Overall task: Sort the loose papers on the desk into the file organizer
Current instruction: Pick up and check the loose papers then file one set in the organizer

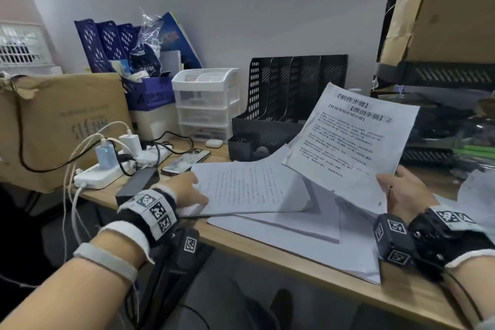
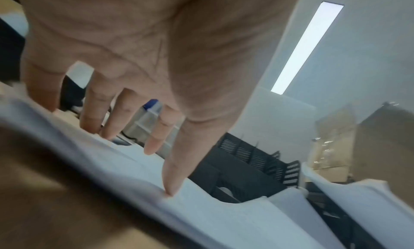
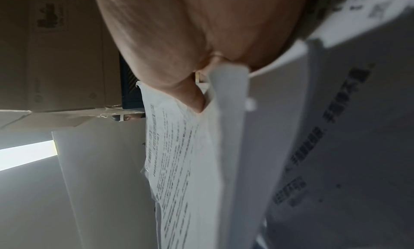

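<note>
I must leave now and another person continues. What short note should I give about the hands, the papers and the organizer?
Right hand: holds a printed sheet lifted above the desk, thumb pinching its lower edge.
Left hand: fingers straight, pressing on the top sheet of the paper pile.
Black file organizer: stands behind the pile; no paper shows in its slots.
Done: one sheet picked up.
Left: file this sheet, then sort the rest of the pile.
</note>
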`<control>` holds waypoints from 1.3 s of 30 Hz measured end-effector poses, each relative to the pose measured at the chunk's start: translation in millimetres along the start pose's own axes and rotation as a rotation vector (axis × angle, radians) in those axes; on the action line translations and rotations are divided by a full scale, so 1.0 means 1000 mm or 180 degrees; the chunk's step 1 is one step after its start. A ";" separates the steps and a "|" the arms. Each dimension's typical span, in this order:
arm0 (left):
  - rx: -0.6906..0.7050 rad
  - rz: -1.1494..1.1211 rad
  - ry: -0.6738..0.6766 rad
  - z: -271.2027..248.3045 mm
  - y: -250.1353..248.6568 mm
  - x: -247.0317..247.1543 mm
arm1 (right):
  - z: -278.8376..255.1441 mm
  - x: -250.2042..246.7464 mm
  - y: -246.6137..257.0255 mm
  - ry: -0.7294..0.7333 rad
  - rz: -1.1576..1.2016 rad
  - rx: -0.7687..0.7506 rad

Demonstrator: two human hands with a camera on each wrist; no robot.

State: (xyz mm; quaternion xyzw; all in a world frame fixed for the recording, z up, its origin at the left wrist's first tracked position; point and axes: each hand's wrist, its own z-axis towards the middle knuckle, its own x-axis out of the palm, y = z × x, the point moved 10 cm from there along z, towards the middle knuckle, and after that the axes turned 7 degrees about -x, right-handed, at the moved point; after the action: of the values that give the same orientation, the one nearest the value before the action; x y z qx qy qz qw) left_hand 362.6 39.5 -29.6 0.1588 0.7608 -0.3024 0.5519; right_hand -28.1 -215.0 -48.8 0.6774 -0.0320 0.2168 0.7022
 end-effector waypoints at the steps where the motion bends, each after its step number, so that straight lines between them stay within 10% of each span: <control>1: -0.0142 0.0002 0.0050 0.008 0.009 -0.001 | -0.001 0.001 0.000 0.0003 -0.0007 0.0001; 11: -0.0360 -0.0169 -0.0022 0.045 0.021 -0.003 | 0.001 0.010 -0.003 0.0114 -0.0245 -0.0017; 19: 0.1009 -0.2265 -0.0674 0.034 -0.020 -0.072 | -0.004 0.058 0.020 0.0680 -0.0704 -0.0555; 29: 0.2390 -0.3133 -0.0202 -0.006 -0.100 -0.153 | 0.010 0.150 0.129 0.1067 -0.2334 -0.1951; 39: 0.2089 -0.4771 0.0220 0.003 -0.125 -0.131 | 0.008 0.127 0.110 0.0902 -0.1610 -0.1615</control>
State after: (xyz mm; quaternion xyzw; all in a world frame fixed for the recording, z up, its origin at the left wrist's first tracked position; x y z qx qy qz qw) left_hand 337.5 -45.9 128.0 -0.2291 0.5544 -0.7932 0.1049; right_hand 50.1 -191.3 97.7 0.4318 0.1809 0.1133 0.8763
